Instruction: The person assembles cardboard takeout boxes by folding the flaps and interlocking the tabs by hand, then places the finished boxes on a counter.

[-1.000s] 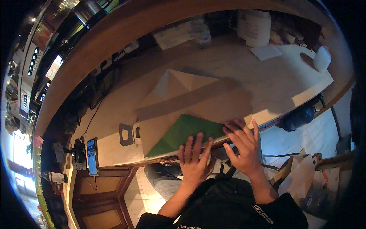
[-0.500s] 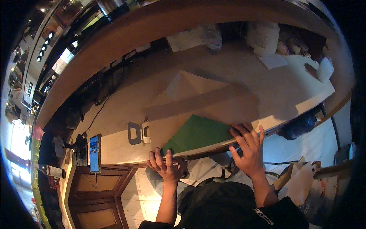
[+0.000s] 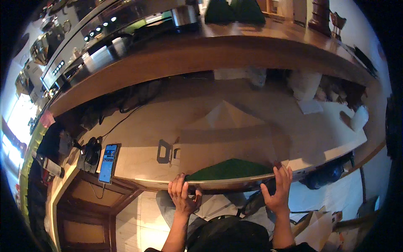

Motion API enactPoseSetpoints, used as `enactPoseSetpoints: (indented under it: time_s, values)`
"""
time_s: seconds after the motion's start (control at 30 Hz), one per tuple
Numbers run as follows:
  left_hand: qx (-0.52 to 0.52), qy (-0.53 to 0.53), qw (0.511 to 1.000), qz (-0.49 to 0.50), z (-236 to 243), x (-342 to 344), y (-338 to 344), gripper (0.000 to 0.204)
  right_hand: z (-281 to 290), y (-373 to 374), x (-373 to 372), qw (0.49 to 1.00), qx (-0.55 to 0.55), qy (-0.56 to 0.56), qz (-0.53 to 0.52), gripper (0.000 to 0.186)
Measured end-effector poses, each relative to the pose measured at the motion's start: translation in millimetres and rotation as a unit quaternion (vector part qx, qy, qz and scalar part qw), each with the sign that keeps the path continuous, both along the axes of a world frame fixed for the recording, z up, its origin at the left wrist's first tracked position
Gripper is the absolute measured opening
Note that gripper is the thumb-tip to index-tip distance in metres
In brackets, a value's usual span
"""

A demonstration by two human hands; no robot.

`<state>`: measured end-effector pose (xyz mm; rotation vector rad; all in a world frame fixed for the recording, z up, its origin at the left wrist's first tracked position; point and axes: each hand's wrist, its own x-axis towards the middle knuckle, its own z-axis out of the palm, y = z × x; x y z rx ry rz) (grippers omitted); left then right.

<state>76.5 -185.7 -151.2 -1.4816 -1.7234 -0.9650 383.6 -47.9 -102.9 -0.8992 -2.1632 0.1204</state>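
A green sheet (image 3: pixel 233 169), perhaps paper or cloth, lies along the counter's front edge and shows as a low triangle. Beneath and beyond it is a large brown paper sheet (image 3: pixel 210 145), whose far end rises to a pale, creased peak (image 3: pixel 225 114). My left hand (image 3: pixel 184 196) has its fingertips at the green sheet's left corner, fingers stretched upward. At the right corner, my right hand (image 3: pixel 278 189) rests its fingertips on the edge, thumb apart. Neither hand visibly grips anything; the undersides of the fingers are hidden.
Left of the sheets lie a dark rectangular frame (image 3: pixel 164 151) and a phone (image 3: pixel 108 164) with a cable. A wooden shelf (image 3: pixel 210 52) overhangs the back and holds green triangular pieces (image 3: pixel 235 11). A white cup-like item (image 3: pixel 359 118) stands far right. Below is an open paper bag (image 3: pixel 317 229).
My view has tilted upward, bringing more of the upper shelf into sight. The green sheet sits closer to the front edge and shows a flatter triangle. My right hand's fingers have come off its face to its corner.
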Motion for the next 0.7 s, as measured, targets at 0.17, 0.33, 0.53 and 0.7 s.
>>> enactPoseSetpoints:
  time_s: [0.17, 0.33, 0.53, 0.7]
  values:
    - [-0.095, -0.033, 0.994, 0.03, 37, 14, -9, 0.067, 30, -10, -5, 0.995, -0.014, 0.098, 0.022, 0.083]
    - [-0.147, -0.104, 0.98, 0.089, 84, 41, -4, 0.065, 43, -16, -10, 0.978, -0.022, 0.206, 0.003, 0.079]
    - [-0.172, -0.186, 0.961, -0.111, 110, 92, -17, 0.077, 41, -22, -11, 0.972, -0.022, 0.235, -0.006, 0.078]
    - [-0.157, -0.131, 0.846, -0.493, 90, 125, -38, 0.054, 40, -22, -4, 0.949, -0.008, 0.316, -0.006, 0.079]
